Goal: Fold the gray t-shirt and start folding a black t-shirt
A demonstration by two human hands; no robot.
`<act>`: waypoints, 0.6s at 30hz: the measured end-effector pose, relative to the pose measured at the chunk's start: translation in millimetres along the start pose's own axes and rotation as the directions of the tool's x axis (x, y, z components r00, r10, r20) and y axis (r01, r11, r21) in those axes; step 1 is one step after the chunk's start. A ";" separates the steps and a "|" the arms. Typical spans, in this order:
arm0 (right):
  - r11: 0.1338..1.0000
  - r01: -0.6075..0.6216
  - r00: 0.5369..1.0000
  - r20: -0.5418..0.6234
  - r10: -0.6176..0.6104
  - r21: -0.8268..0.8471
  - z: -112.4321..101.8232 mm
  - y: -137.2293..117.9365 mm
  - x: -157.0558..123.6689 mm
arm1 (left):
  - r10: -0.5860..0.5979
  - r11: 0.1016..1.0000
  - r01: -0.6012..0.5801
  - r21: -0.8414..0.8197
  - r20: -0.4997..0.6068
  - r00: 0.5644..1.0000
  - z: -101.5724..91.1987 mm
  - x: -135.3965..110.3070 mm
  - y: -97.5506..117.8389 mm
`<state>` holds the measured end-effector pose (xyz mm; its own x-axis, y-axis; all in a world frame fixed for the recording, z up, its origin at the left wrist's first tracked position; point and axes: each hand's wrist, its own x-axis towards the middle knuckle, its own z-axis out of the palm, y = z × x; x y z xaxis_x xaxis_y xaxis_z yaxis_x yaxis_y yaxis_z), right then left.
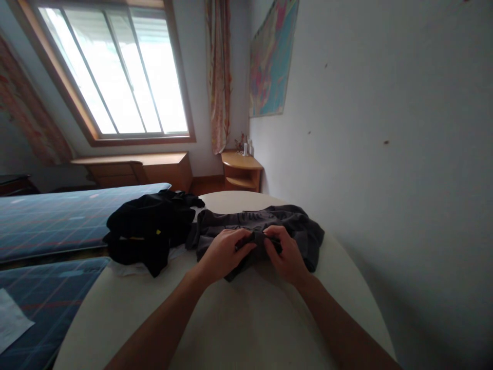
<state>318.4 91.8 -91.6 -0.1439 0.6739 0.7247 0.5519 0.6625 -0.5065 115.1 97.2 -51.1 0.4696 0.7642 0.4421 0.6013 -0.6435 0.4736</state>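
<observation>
A dark grey garment (292, 226) lies crumpled on the round white table (246, 318) in front of me. My left hand (223, 254) rests on its near edge, fingers curled and pinching the cloth. My right hand (285, 254) grips the same fold just to the right, fingers closed on the fabric. The two hands almost touch at the middle of the garment. A pile of black clothes (150, 228) sits on the table to the left of the grey garment, touching it.
Beds with blue plaid covers (57, 221) stand left of the table, with a white paper (11, 321) on the nearer one. A wall (385, 154) runs close along the right. Wooden cabinets (154, 169) and a corner shelf (242, 169) stand under the window.
</observation>
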 end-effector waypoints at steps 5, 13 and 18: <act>0.988 0.152 0.988 0.039 -0.150 -0.032 -0.9 -5.0 2.6 | 0.001 1.000 -0.001 0.002 -0.005 1.000 1.9 0.1 -0.2; 0.992 -0.126 0.980 -0.151 0.127 0.022 -6.5 3.1 8.9 | 0.148 0.989 -0.146 0.028 -0.097 0.984 3.6 -3.2 0.0; 0.952 -0.288 0.907 -0.288 0.307 0.107 -13.3 16.6 11.9 | 0.158 0.987 -0.152 0.053 -0.145 0.977 10.4 -4.0 -5.0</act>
<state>336.8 106.5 -85.1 0.2758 0.7202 0.6366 0.4788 0.4714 -0.7406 116.9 97.8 -63.2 0.4601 0.6384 0.6171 0.5563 -0.7489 0.3601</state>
